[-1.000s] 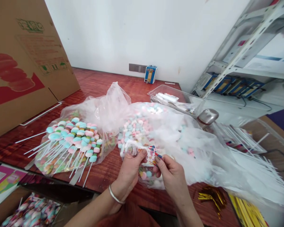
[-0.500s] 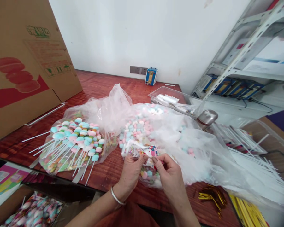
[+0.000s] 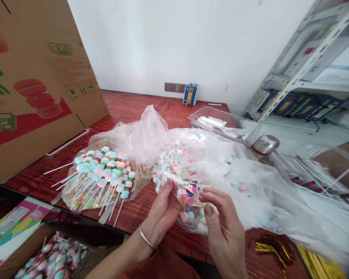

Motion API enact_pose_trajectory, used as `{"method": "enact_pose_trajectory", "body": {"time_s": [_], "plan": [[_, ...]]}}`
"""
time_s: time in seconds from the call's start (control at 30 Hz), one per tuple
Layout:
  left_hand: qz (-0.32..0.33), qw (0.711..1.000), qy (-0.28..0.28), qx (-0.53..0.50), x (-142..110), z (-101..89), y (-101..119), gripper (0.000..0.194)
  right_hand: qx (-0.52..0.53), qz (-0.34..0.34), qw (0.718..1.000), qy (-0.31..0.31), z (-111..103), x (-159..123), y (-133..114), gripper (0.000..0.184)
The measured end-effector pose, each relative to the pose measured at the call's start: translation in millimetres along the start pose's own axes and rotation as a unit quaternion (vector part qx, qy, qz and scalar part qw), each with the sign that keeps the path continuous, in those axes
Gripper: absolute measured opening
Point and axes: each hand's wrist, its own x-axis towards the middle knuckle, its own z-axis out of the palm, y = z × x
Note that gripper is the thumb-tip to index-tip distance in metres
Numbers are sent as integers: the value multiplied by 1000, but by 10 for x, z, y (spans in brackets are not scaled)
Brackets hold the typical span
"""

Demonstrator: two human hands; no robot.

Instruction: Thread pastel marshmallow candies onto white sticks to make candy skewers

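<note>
Printed wrapper [image 3: 188,193] of thin, glossy film was in front of you, above the near edge of the table [image 3: 145,219], with patches of pink, red and blue on a white ground and a clearer, crinkled stretch at its left end. Its long axis ran crosswise and sloped a little down to the right, so that the colourful end pointed toward your right hand [image 3: 225,230] and the crinkled end toward the far left. Your left hand [image 3: 161,211] had hold of it, the thumb pressed flat on the film and the fingers curled underneath; a smooth, round metal bangle [image 3: 146,237] circled that wrist. Your right hand was loosely parted, thumb well away from the forefinger, with the fingertips at the wrapper's right edge; whether they touched it you could not tell from this view. Just beyond lay a filmy, wrinkled bag [image 3: 221,155], cloudy white, over small, soft pastel marshmallows [image 3: 174,157]. To the left, plump, matt marshmallow skewers [image 3: 107,168] rested in a heap on a clear bag [image 3: 75,203] of green and orange sweets, their slim white sticks fanned toward you, while shiny, creased gold strips [image 3: 275,248] lay to your right
</note>
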Motion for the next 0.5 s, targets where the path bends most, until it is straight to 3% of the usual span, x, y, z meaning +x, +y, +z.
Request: {"method": "enact_pose_trajectory", "body": {"time_s": [0.17, 0.3, 0.5], "plan": [[3, 999, 14, -37, -48, 59, 13, 27, -57, -78, 994, -44, 169, -64, 14, 18], [24, 1000, 16, 7, -114, 20, 20, 22, -125, -85, 988, -9, 293, -40, 130, 22], [-38, 998, -2, 52, -155, -119, 62, 30, -132, -122, 984, -16, 331, -36, 110, 26]]}}
